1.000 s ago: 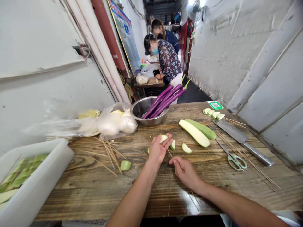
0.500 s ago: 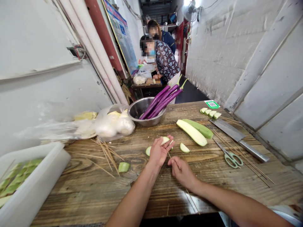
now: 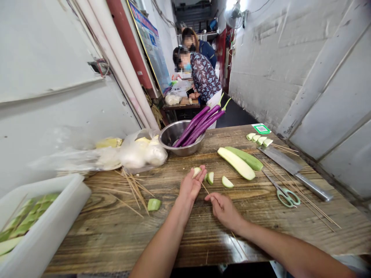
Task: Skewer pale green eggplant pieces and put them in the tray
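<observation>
My left hand (image 3: 189,188), palm up over the middle of the wooden table, has its fingers closed on a pale green-edged squash slice (image 3: 196,171). My right hand (image 3: 225,208) pinches a thin bamboo skewer (image 3: 205,189), which slants up toward that slice. Whether its tip is inside the slice I cannot tell. Just right of my left fingers stands a cut squash piece (image 3: 210,178), and a half-round slice (image 3: 227,182) lies farther right. A green squash chunk (image 3: 154,204) sits left of my left wrist. Two long squash halves (image 3: 238,163) rest beyond my right hand.
A steel bowl (image 3: 165,139) holds purple eggplants (image 3: 199,125). Loose skewers (image 3: 131,189) and a white bin (image 3: 62,208) are at left. Scissors (image 3: 286,197), a cleaver (image 3: 282,159) and skewered slices (image 3: 259,139) lie right. Two people (image 3: 205,73) stand beyond the table.
My left hand has shifted slightly left with the slice, uncovering more of the cut piece beside it. A slice left of that hand is now out of sight. The view has shifted a little.
</observation>
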Available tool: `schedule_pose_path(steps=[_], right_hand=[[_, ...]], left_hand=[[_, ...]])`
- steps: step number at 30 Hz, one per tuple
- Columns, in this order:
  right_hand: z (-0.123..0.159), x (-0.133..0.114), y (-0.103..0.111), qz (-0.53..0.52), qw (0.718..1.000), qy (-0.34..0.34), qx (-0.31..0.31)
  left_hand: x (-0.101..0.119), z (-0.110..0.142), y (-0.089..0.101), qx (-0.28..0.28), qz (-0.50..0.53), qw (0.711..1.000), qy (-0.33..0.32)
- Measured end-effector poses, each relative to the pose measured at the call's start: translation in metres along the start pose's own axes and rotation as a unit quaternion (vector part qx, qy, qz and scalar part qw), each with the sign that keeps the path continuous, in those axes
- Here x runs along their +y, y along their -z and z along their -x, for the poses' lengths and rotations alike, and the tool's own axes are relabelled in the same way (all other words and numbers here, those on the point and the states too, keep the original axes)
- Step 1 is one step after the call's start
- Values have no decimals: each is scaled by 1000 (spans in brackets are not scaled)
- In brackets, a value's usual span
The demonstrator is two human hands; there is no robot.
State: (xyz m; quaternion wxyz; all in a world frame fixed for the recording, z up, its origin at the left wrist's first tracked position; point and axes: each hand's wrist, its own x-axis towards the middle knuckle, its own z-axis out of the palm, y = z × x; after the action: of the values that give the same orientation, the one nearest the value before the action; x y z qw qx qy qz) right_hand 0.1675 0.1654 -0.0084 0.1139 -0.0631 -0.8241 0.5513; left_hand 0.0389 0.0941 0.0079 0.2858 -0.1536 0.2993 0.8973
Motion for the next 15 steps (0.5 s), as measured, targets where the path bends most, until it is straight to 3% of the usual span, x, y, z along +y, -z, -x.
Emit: schedule_pose_path(steps=[15], right_hand=[[0,9,-6,-93,994,-54,-1]], left_hand=[[-12,-1,8,-53,-39,997,-35]])
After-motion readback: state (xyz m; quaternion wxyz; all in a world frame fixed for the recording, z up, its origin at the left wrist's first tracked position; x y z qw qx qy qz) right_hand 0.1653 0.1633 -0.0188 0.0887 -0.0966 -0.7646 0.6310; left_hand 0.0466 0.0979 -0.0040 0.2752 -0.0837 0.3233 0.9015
